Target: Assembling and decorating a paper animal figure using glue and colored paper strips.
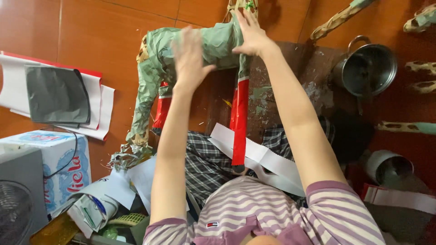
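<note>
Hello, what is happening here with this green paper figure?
A person in a striped shirt works with both bare hands on a paper-covered animal figure with a green body and red legs. The right hand presses flat on the green paper at the top of the figure. The left hand is open, fingers spread, just in front of the body; it looks blurred. A metal pot stands to the right, and white paper strips lie across the person's lap.
</note>
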